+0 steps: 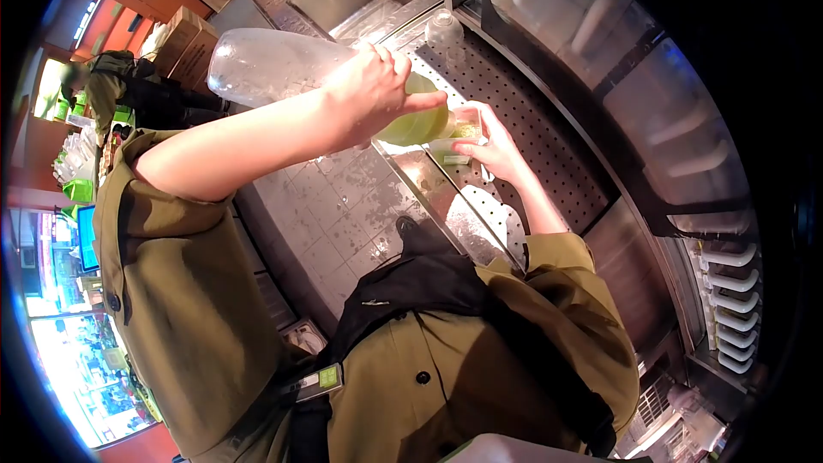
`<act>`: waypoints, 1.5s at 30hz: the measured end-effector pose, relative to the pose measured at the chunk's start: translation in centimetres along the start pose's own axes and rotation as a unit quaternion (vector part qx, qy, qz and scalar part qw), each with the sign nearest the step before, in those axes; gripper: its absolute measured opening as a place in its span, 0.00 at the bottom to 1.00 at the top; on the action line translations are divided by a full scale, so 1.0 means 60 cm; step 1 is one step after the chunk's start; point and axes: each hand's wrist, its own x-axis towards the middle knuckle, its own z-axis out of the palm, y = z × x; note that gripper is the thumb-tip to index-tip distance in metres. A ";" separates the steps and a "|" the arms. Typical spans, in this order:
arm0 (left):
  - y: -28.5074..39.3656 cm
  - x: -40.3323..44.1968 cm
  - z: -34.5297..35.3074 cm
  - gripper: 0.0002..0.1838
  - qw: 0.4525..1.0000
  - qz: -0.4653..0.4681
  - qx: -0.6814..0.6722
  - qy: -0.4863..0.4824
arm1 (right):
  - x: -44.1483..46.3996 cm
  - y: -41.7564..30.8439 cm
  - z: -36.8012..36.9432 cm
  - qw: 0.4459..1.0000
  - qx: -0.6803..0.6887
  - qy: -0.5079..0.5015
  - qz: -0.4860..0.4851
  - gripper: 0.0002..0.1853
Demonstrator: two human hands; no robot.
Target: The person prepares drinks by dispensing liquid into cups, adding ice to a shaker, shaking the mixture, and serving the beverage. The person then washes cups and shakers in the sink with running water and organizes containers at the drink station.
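My left hand (369,90) is closed around a large clear plastic pitcher (270,64), frosted-looking and tipped nearly on its side. Green liquid (413,124) has gathered at its mouth end, which points to the right. Just beside that mouth, my right hand (493,147) grips a small clear cup (465,130), thumb on one side and fingers on the other. Something yellow-green shows inside the cup. Mouth and cup overlap in view, so I cannot tell whether they touch. Both are over the edge of a metal counter with a perforated drain board (557,124).
A clear container (443,32) stands on the drain board near the metal sink (356,0). A white, wet-looking patch (482,221) lies by the counter edge. White curved handles (735,317) line the right. Another person (129,90) stands at left near a cardboard box (186,41). The tiled floor (321,206) looks wet.
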 end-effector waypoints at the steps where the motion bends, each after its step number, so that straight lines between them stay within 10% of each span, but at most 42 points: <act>1: 0.000 0.001 0.003 0.61 1.000 0.001 -0.003 0.003 | 0.000 0.000 0.000 1.000 -0.011 0.001 -0.004 0.30; 45: -0.006 -0.197 0.008 0.60 0.987 -0.102 -0.120 0.036 | -0.003 -0.122 0.105 0.994 0.101 -0.036 -0.009 0.26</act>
